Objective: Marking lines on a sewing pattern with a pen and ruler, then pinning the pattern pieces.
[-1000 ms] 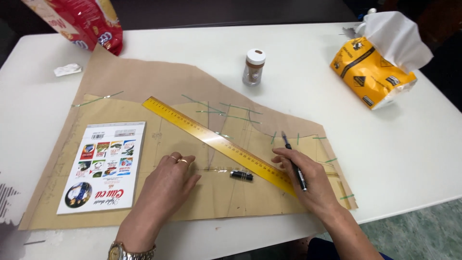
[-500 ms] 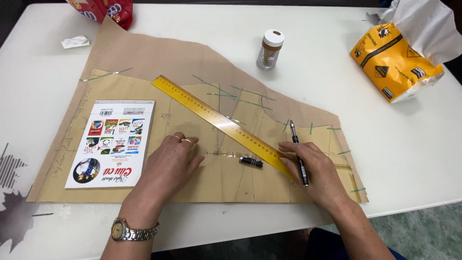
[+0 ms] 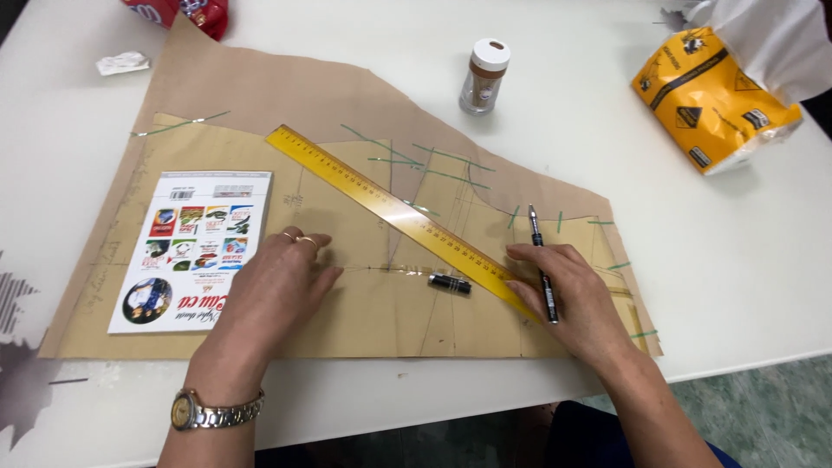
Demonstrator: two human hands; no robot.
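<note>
A large sheet of brown pattern paper (image 3: 364, 95) with green tape marks lies across the white table (image 3: 589, 130). My left hand (image 3: 277, 290) presses flat on the paper, fingers apart, beside a printed booklet (image 3: 195, 247). A long yellow ruler (image 3: 399, 212) runs diagonally over the paper. My right hand (image 3: 576, 303) rests at the ruler's lower end and holds a black pen (image 3: 542, 260) with its tip pointing away from me. The pen's black cap (image 3: 450, 283) lies loose just below the ruler, between my hands.
A small jar with a white lid (image 3: 485, 76) stands beyond the paper. An orange tissue pack (image 3: 711, 100) sits at the far right. A red bag (image 3: 178, 13) and a crumpled scrap (image 3: 121, 62) lie at the far left. The table's near edge runs under my wrists.
My view has tilted down and closer, so everything sits higher in frame. Both hands stay on the paper; the right hand still holds the pen at the ruler's end.
</note>
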